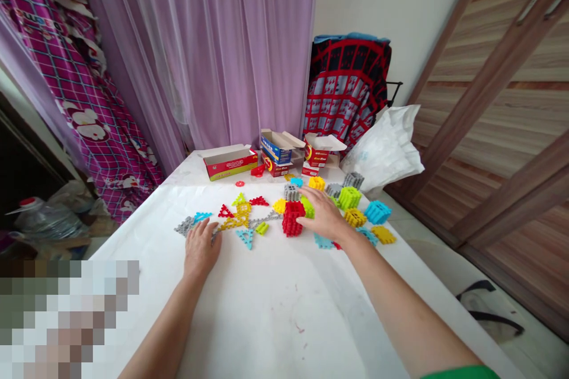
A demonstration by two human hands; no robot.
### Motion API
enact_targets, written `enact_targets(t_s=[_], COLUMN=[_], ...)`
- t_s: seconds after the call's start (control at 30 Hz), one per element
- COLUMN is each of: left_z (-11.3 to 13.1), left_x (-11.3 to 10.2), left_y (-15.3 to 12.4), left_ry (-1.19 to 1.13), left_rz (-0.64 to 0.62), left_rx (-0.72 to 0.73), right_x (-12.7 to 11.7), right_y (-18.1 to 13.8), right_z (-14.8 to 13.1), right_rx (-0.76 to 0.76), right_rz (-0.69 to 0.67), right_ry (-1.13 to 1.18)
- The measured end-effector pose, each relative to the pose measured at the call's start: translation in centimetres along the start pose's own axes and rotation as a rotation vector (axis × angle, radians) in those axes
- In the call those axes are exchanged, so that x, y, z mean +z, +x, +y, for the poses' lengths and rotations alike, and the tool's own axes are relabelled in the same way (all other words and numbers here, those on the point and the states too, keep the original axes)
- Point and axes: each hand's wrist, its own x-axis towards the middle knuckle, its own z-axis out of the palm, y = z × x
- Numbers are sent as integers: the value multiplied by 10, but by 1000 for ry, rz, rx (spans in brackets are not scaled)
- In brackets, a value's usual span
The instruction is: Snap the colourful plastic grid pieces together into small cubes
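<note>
My left hand (202,248) lies low over the table with its fingers spread, beside grey interlocking plastic pieces (184,226) and a blue triangle piece (202,217). My right hand (326,216) is open, thumb apart from the fingers. Its thumb is at the right side of a red stack of toothed plastic pieces (292,220), and its fingers reach over behind it, near a grey block (291,191). A green piece (307,207) is partly hidden by this hand. Between my hands lie yellow pieces (243,213), a light blue triangle (245,238) and a small green piece (262,228).
On the right stand green (349,197), blue (377,212) and yellow (354,217) blocks. An open red box (231,164), a blue box (275,149) and other small boxes line the back of the white table (267,308). A white bag (384,147) leans at the back right.
</note>
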Motion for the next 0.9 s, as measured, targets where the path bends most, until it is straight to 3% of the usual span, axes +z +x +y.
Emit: enact_targets(t_s=[0.1, 0.23, 0.57, 0.9], left_z=[-3, -5, -5, -4], left_x=[2, 3, 2, 1], left_y=[1, 2, 2, 2], left_ry=[-24, -55, -127, -145], left_rz=[16, 37, 28, 30], left_rx=[-10, -10, -41, -58], right_x=[-15, -14, -8, -9], right_y=[29, 47, 55, 54], right_z=[-1, -4, -6, -5], right_rx=[-33, -47, -48, -25], right_rz=[-365, -552, -657, -593], right_ry=[-159, -266, -327, -290])
